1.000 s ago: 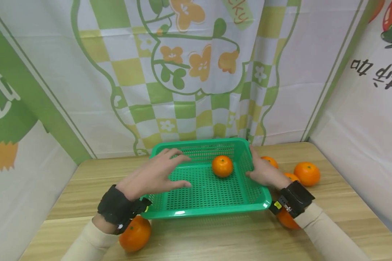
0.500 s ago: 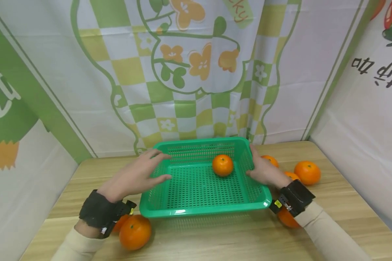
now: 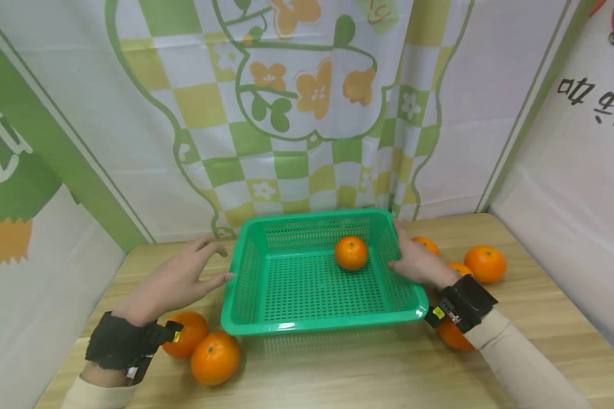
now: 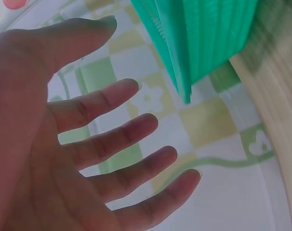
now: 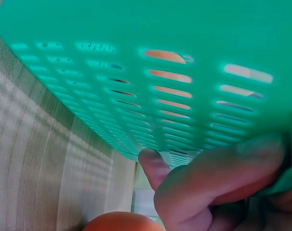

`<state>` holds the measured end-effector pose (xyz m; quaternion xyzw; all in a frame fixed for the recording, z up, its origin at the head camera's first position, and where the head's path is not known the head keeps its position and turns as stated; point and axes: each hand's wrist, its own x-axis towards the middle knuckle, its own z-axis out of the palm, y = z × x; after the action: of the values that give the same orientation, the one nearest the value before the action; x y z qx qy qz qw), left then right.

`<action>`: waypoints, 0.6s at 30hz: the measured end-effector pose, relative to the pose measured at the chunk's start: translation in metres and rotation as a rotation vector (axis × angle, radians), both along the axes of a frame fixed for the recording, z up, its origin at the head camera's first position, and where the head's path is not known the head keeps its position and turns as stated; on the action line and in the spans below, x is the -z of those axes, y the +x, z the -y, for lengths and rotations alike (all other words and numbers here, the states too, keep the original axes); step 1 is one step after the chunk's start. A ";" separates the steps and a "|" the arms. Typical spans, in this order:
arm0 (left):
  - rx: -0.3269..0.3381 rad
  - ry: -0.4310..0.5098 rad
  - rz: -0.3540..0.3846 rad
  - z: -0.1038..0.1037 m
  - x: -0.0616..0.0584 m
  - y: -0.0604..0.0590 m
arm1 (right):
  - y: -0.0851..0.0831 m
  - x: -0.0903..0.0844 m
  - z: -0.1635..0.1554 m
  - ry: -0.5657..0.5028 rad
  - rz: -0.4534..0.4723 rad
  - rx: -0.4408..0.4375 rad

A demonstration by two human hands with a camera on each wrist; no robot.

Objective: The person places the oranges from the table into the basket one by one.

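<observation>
Head view: the left hand (image 3: 176,281) has come out of the basket (image 3: 317,318) since a second ago and now hovers just outside its left wall, fingers spread and straight, holding nothing. Two oranges (image 3: 216,358) lie near its wrist at the front left of the worktop (image 3: 337,375); before, the arm hid one of them. I judge this hand has let go and is free for these fruits. The right hand (image 3: 417,264) stays on the right wall of the basket, fingers over the rim. One orange (image 3: 351,253) rests inside, toward the back right. The basket stands in the middle of the worktop, near the back edge. More oranges (image 3: 485,263) lie along the right edge.

Left wrist view: it shows what the head view cannot, the open palm (image 4: 49,159) with all fingers apart, and the basket corner (image 4: 199,43) well clear of them.

Right wrist view: here the fingers (image 5: 218,178) are curled around the basket wall (image 5: 136,72) from outside, so the hand really grips it, and orange colour shows through the slots
</observation>
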<state>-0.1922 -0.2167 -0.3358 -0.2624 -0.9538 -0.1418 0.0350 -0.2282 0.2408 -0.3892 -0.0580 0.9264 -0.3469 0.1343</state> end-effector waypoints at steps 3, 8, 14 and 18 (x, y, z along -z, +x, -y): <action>-0.021 -0.001 0.010 0.009 0.000 0.001 | 0.000 -0.001 -0.001 -0.001 0.000 0.001; -0.052 -0.011 0.032 0.024 0.003 0.006 | 0.000 -0.003 -0.002 0.020 -0.002 -0.002; -0.091 -0.051 0.081 0.042 0.014 0.013 | -0.001 -0.003 -0.003 0.029 -0.009 -0.011; -0.111 -0.075 0.113 0.054 0.024 0.019 | -0.002 -0.001 -0.003 0.028 -0.010 -0.013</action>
<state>-0.1735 -0.2707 -0.3596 -0.2016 -0.9720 -0.1186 -0.0210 -0.2303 0.2438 -0.3885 -0.0638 0.9314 -0.3327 0.1329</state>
